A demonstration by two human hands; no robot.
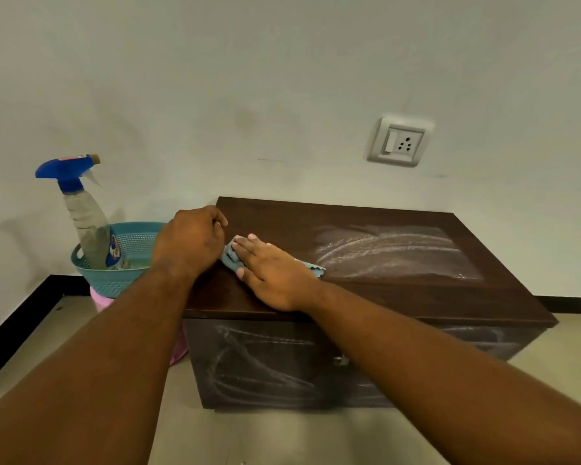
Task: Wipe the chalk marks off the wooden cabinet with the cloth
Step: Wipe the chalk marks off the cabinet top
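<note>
Fingers, right: I see the fingers (pixel 249 245) of the right hand (pixel 275 273) stretched straight and flat. They press the cloth (pixel 230 256) onto the cabinet (pixel 416 297) top and do not curl round it.
Fingers, left: The left hand (pixel 188 241) is curled at the cabinet's left rear corner, just beside the cloth's bunched end. I cannot tell whether it pinches the cloth or only braces on the edge.
Cloth: Blue, on the left part of the top and mostly hidden under the right palm. One end shows between the hands and a corner pokes out beside the wrist.
Chalk marks: A white smear (pixel 393 253) covers the right half of the top, starting just beside the cloth's free corner. More lines (pixel 259 367) run across the front.
Step in hand: I judge this a sweep across the top. I'd keep the palm flat with even pressure, run overlapping passes rightward through the smear, and refold to a clean face so the chalk lifts rather than spreads.
Surroundings: A teal basket (pixel 114 280) holds a spray bottle (pixel 88 223) left of the cabinet, and a wall socket (pixel 398 142) sits above.
</note>
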